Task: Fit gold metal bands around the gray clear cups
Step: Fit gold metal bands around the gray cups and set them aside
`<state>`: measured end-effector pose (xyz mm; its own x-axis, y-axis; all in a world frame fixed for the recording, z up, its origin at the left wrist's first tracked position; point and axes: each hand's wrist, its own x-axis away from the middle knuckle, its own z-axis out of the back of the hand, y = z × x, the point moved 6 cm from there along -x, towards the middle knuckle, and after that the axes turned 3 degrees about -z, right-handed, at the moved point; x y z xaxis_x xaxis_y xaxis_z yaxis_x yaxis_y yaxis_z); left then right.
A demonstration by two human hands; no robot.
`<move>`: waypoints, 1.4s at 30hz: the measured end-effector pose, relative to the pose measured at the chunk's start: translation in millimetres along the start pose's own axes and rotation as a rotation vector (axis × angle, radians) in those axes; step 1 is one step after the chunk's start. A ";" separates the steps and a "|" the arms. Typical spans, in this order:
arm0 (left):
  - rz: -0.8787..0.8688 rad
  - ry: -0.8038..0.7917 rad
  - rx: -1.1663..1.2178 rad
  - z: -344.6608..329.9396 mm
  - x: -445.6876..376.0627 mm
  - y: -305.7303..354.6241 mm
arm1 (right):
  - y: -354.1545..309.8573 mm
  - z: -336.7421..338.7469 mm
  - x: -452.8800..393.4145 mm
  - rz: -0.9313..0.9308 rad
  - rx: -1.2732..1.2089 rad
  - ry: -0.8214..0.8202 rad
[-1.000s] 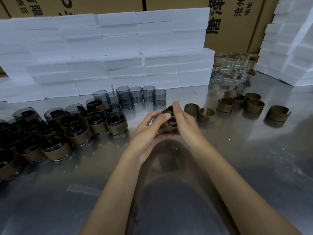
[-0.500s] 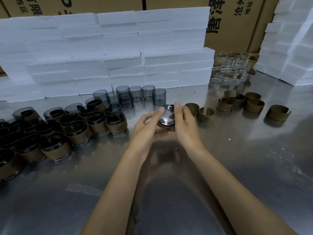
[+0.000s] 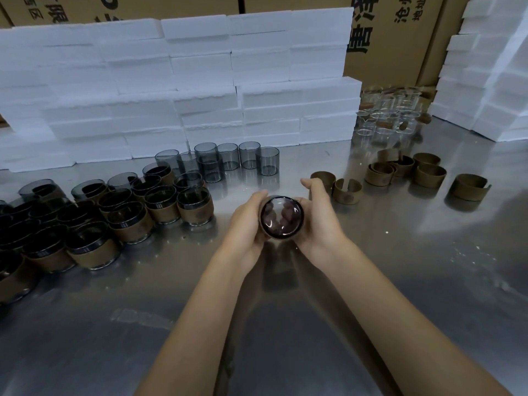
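Your two hands hold one gray cup between them above the steel surface, its round end turned up toward you so that you look at the glassy disc of it. Your left hand wraps the cup's left side with curled fingers, and your right hand cups the right side, thumb raised behind it; a brown-gold edge shows just below the cup's rim, though how far the band sits on it is hidden by your palms. To your left stands a crowd of banded cups, packed close and touching, each dark glass ringed low with gold. Behind them, near the foam, a short row of bare gray cups stands upright. To your right, loose gold bands lie scattered on the surface, some nested in each other, two of them just beside your right thumb and one well apart at the far right. Clear glass cups cluster farther back on the right. White foam blocks are stacked along the back and at the right edge, with cardboard cartons behind them.
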<state>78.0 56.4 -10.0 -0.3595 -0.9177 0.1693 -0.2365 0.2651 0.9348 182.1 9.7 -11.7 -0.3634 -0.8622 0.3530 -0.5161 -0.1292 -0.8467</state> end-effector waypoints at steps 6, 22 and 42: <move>-0.022 -0.003 -0.086 -10.5 5.8 -0.5 | 5.6 -1.0 5.8 -0.035 -0.100 0.020; -0.100 0.065 -0.073 -14.9 11.8 4.6 | 3.0 1.7 0.0 0.027 -0.127 0.023; -0.179 0.043 -0.114 -15.1 4.5 4.4 | -7.5 7.6 -5.7 0.091 -0.017 0.015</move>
<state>89.0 49.0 -0.4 -0.2817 -0.9595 0.0082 -0.1891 0.0639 0.9799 193.9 11.9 -10.4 -0.4211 -0.8625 0.2805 -0.4931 -0.0418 -0.8689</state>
